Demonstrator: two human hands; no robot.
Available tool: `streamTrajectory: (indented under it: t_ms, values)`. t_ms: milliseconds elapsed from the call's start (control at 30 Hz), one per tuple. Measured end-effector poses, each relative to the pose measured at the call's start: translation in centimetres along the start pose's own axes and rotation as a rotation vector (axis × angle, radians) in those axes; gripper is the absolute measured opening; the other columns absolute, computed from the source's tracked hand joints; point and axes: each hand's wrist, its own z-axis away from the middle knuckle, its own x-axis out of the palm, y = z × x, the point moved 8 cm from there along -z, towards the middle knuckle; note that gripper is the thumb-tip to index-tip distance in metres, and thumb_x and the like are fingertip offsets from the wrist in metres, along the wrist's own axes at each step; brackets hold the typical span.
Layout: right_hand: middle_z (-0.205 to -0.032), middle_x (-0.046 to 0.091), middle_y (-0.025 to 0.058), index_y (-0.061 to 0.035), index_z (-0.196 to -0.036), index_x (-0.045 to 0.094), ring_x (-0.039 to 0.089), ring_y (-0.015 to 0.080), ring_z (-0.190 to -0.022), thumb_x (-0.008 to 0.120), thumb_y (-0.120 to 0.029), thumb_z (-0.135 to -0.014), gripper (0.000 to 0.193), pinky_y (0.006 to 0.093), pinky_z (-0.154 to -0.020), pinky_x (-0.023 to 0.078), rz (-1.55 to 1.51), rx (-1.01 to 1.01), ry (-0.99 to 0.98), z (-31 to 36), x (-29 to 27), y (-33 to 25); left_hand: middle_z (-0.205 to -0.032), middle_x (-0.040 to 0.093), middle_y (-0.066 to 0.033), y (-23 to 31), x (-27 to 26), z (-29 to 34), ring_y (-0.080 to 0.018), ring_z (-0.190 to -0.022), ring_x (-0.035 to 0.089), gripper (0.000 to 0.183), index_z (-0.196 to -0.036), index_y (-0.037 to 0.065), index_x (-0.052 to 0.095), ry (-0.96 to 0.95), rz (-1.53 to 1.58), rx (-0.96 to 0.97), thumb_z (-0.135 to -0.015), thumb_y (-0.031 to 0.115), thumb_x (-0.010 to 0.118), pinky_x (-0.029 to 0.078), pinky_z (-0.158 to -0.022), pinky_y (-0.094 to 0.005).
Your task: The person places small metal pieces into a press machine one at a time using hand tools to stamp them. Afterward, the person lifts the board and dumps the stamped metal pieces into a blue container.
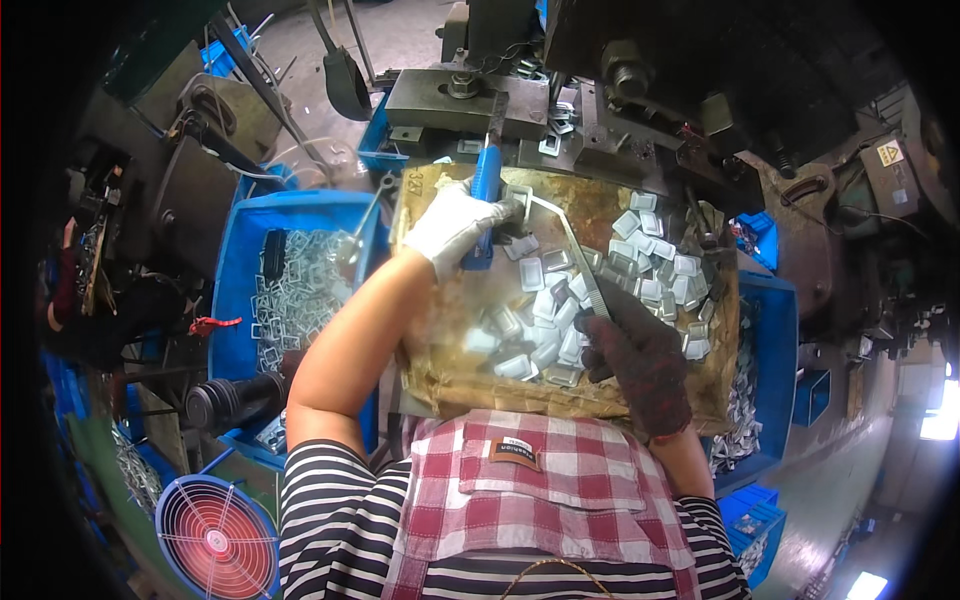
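My left hand (448, 228), in a white glove, is closed around a blue-handled tool (486, 185) that looks like a utility knife. Its flat dark end points away toward the press's metal block (440, 100). Dark tips at this hand's fingers lie beside a small rectangular metal frame (521, 193). In a dark glove, my right hand (640, 365) grips long metal tweezers (583, 265) with a ridged shank. Their bent tip reaches that frame; whether it pinches it I cannot tell. Many shallow silvery metal pieces (515, 367) lie loose between and beside my hands on a worn board (450, 385).
Blue bins stand left (225, 265) and right (783, 345) of the board, holding metal parts. Dark press machinery (700, 60) rises at the far side. A black cylinder (235, 400) juts over the left bin's near end. At lower left stands a round fan (216, 540).
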Motion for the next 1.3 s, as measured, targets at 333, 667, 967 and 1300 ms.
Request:
streamTrajectory:
  t_ms: [333,667,967,1300]
  values:
    - [-0.086,0.071,0.0083,-0.0030,-0.139,0.060,0.065,0.0098,-0.067,0.068,-0.015,-0.097,0.044,0.0283,-0.062,0.054,0.159,-0.074,-0.059,0.4,-0.3,0.3,-0.098,0.073,-0.0039,2.7,0.5,1.2,-0.0104,-0.077,0.065,0.033,-0.118,0.006,0.071,-0.124,-0.267,0.093,-0.088,0.018,0.076,0.053,-0.070,-0.0276]
    - [-0.079,0.068,0.0041,-0.0050,-0.133,0.064,0.063,0.0087,-0.063,0.066,-0.016,-0.098,0.037,0.0285,-0.058,0.051,0.179,-0.087,0.351,-1.3,-6.1,0.2,-0.096,0.073,-0.0228,10.6,2.4,-3.8,-0.0371,-0.088,0.072,0.030,-0.109,0.000,0.066,-0.046,-1.320,0.300,-0.096,0.026,0.062,0.057,-0.083,-0.0457]
    - [-0.086,0.066,0.0029,-0.0098,-0.137,0.062,0.059,0.0074,-0.063,0.061,-0.018,-0.098,0.040,0.0275,-0.057,0.050,0.178,-0.207,0.476,-6.0,-5.9,-2.9,-0.095,0.074,-0.0236,12.1,4.8,-6.3,-0.0351,-0.084,0.074,0.027,-0.111,-0.002,0.068,0.050,-1.365,0.280,-0.097,0.015,0.053,0.059,-0.079,-0.0430]
    - [-0.115,0.070,0.0199,-0.0095,-0.137,0.058,0.069,0.0381,-0.099,0.064,-0.018,-0.096,0.042,0.0450,-0.084,0.054,0.548,-0.422,0.518,-9.1,-5.6,-2.7,-0.094,0.071,-0.0213,3.7,4.3,3.7,-0.0378,-0.090,0.071,0.035,-0.099,0.004,0.071,-0.239,-1.164,0.409,-0.082,0.034,0.071,0.056,-0.085,-0.0456]
